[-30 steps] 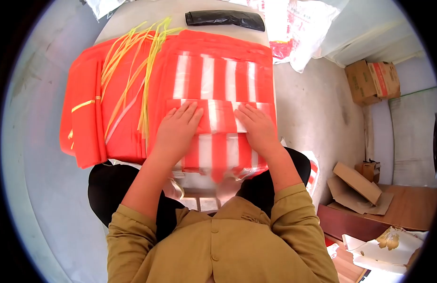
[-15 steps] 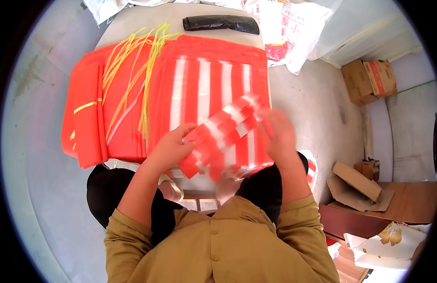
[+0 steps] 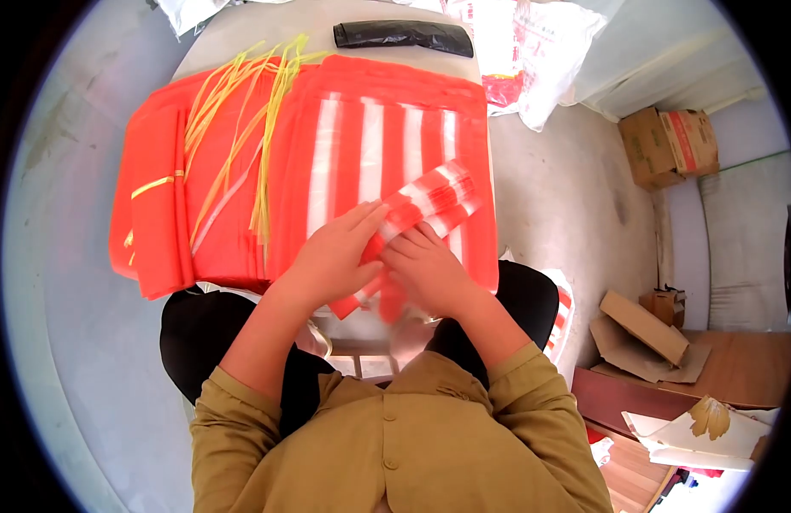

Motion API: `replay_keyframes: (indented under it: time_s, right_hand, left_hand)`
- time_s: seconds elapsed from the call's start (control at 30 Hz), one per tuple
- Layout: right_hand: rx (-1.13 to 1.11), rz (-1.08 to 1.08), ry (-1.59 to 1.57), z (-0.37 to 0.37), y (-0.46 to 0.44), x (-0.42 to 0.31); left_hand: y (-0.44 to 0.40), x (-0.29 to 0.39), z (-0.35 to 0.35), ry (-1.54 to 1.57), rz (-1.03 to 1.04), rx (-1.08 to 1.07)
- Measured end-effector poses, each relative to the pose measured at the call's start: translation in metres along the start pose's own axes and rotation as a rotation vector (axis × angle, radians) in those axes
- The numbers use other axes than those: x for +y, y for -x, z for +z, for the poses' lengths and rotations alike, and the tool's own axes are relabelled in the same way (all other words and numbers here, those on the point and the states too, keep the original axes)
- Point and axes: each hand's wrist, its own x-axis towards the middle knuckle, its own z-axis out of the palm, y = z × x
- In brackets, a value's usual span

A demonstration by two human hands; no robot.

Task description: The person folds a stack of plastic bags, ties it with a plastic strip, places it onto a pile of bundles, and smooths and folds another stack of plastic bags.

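A folded bundle of red-and-white striped plastic bags lies at a slant over a flat stack of the same bags. My left hand is at the bundle's left end, its fingers along the edge and the thumb apart, with part of the bundle between them. Across the bundle's lower side lies my right hand, fingers stretched out and pressing on it; its thumb is hidden. A loose striped end of the bundle hangs toward me below the hands, partly blurred.
Left of the striped stack are plain red bags, yellow tie strips and a tied red roll. A black plastic roll lies at the table's back. White sacks stand behind; cardboard boxes are at right.
My right hand has come down and left from the bundle's far right end onto its middle. The left hand's fingers have straightened and moved slightly right and up along the bundle.
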Motion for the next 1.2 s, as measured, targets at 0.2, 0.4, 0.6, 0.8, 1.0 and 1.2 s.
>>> replay_keyframes:
  time_s: [0.2,0.4,0.6,0.8,1.0,1.2]
  right_hand:
    - [-0.072,-0.004,-0.005,0.011,-0.017,0.012]
    - [-0.191,0.062,0.062,0.006,-0.021,0.035]
    - [-0.046,0.171,0.231,-0.003,-0.011,0.087]
    - [0.214,0.482,0.321,-0.024,-0.001,0.098]
    - [0.100,0.792,-0.215,-0.021,0.019,0.038]
    - [0.308,0.474,-0.162,-0.008,-0.005,0.035]
  left_hand:
    - [0.002,-0.011,0.009,-0.014,0.012,-0.005]
    - [0.004,-0.018,0.019,-0.131,0.122,0.037]
    - [0.006,-0.022,0.023,-0.249,0.159,-0.015]
    - [0.006,-0.019,0.022,-0.227,0.175,0.023]
    - [0.006,-0.020,0.024,-0.218,0.162,0.016]
    - [0.013,0.003,0.021,-0.097,0.062,0.025]
